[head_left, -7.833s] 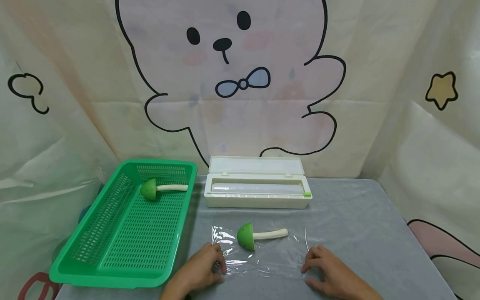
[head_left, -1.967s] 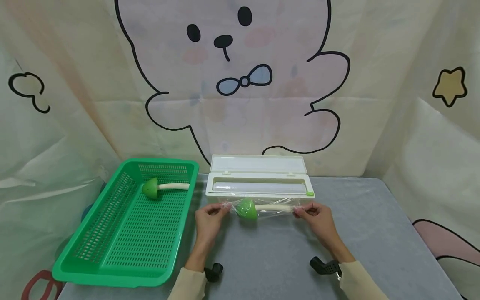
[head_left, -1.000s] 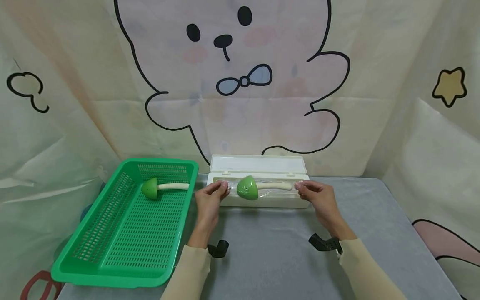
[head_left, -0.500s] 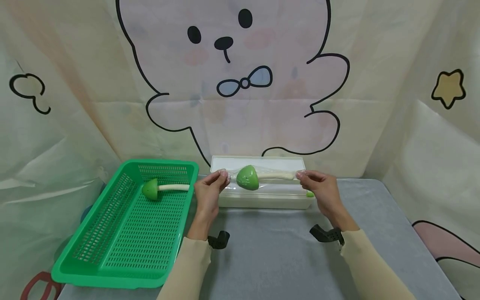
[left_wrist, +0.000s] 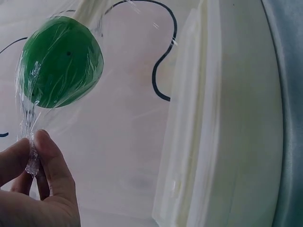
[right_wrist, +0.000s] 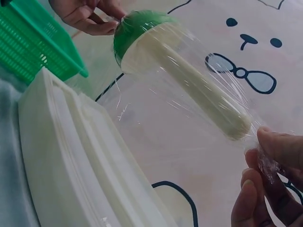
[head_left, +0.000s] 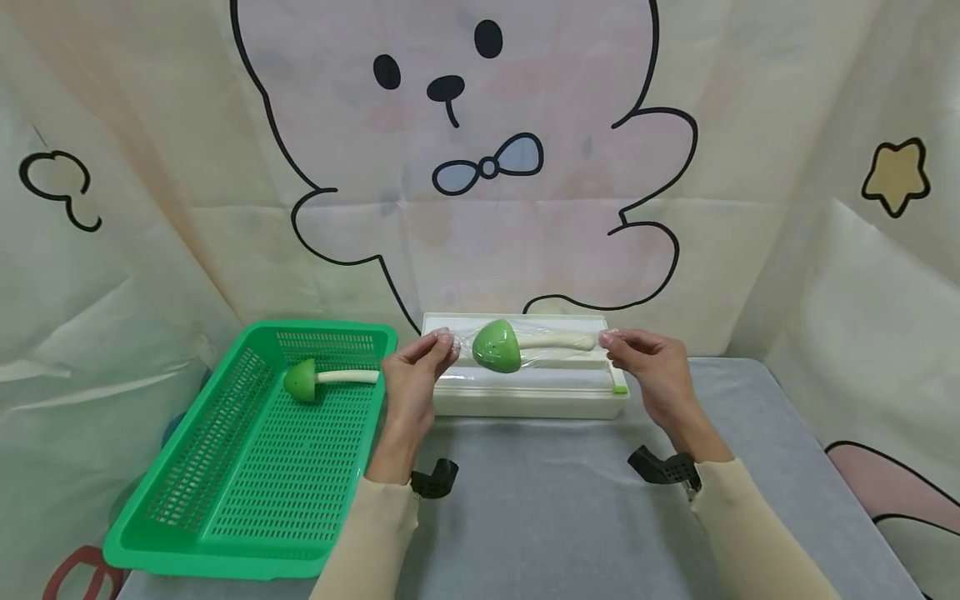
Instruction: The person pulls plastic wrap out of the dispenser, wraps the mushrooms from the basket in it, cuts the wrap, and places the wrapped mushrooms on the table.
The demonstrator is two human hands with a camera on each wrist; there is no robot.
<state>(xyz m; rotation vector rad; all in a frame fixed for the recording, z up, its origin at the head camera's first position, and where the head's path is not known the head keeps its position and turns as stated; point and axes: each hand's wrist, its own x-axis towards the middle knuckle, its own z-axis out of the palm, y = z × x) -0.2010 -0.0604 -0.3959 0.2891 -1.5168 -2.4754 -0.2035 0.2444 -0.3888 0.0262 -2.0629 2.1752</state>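
A toy mushroom with a green cap and a pale stem hangs in the air, wrapped in clear plastic wrap. My left hand pinches the gathered wrap at the cap end between thumb and fingers. At the stem end, my right hand pinches the other twisted end of the wrap. In the left wrist view the twist of film shows between the fingertips. Behind and below the mushroom stands a white wrap dispenser with its lid raised.
To the left sits a green plastic basket with a second green-capped mushroom in it. Grey cloth covers the table. A curtain with a cartoon bear hangs close behind the dispenser. A red loop-shaped thing shows at lower left.
Earlier the mushroom lay on flat wrap on the table. Now it is wrapped, its wrap ends pinched, and it has risen from in front of the dispenser to above it.
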